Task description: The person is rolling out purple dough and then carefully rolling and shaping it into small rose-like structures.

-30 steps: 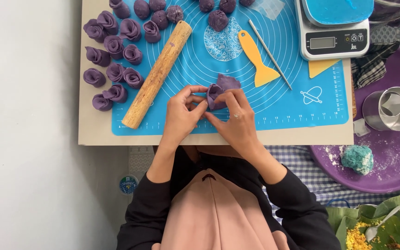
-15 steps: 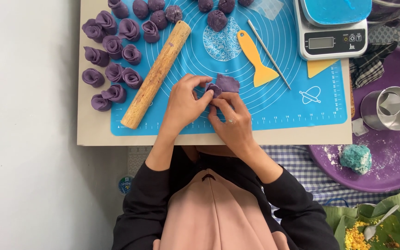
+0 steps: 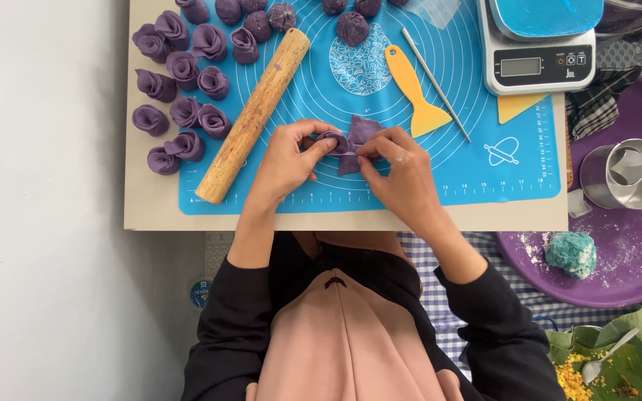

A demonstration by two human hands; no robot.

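At frame centre, left hand (image 3: 285, 160) and right hand (image 3: 403, 174) fingers pinch a purple dough piece (image 3: 357, 137) above the blue mat (image 3: 484, 171), right of the rolling pin (image 3: 254, 115).

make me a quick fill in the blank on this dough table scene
1. Both hands pinch a piece of ____ dough.
2. The wooden rolling pin lies on the ____ mat.
3. The scraper beside the thin metal rod is ____.
4. The blue-green dough lump sits on the ____ tray.

Missing words: purple; blue; yellow; purple
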